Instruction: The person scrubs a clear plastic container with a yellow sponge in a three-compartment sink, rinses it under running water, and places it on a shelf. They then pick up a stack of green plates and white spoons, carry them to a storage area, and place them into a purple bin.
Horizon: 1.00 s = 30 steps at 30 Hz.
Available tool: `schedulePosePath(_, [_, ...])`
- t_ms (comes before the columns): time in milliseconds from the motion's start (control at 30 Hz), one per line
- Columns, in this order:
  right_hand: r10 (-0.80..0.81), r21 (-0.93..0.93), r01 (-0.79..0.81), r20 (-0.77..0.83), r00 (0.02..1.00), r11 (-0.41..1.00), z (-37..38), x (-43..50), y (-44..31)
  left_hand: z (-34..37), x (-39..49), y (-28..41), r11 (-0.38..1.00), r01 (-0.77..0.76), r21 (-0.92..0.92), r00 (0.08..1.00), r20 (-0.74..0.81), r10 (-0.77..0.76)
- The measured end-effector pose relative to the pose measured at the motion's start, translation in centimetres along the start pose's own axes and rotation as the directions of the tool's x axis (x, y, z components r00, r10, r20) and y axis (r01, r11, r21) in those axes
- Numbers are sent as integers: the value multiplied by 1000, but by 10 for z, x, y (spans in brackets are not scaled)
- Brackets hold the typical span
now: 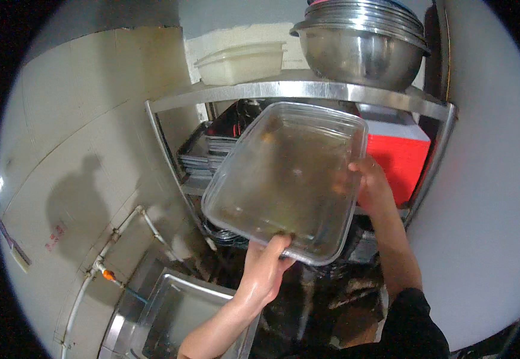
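A large clear plastic container [295, 179], rectangular with rounded corners, is held tilted in front of a metal shelf. Its near edge is gripped by my left hand [271, 264], the thumb over the rim. My right hand [372, 184] holds the right side, some fingers showing blurred through the plastic. The walls look wet or smeared; whether several containers are nested cannot be told. Behind it, stacked dark trays [197, 155] stand on the shelf at the left and a red box with a pale top [396, 161] at the right.
The steel shelf [260, 89] carries off-white plastic tubs [242, 65] and stacked stainless steel bowls [363, 54] on top. A metal sink [197, 291] stands low at the left, beside white wall pipes [116, 233] with an orange valve handle [108, 274]. A white surface rises at the right.
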State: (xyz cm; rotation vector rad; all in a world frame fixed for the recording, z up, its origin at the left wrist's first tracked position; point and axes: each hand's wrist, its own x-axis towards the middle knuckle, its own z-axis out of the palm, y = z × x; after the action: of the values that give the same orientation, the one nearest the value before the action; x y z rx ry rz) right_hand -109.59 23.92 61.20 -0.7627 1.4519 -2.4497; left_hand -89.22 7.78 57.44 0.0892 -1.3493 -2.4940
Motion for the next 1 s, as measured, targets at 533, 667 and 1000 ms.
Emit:
schedulePosePath(533, [-587,-780,433,105,803,452,-62,119,28,-56,155,-64,692,-250,677,860,484,-163])
schedulePosePath(667, [-388,-810,405,242,889,424,-45,84,88,-193,52,-119,804,82,589,929,247,-276])
schedulePosePath(1000, [640,-657,-101,669,378,747,108,-91,393,-448,-347,-245,692,719,-61,-118,-992,35])
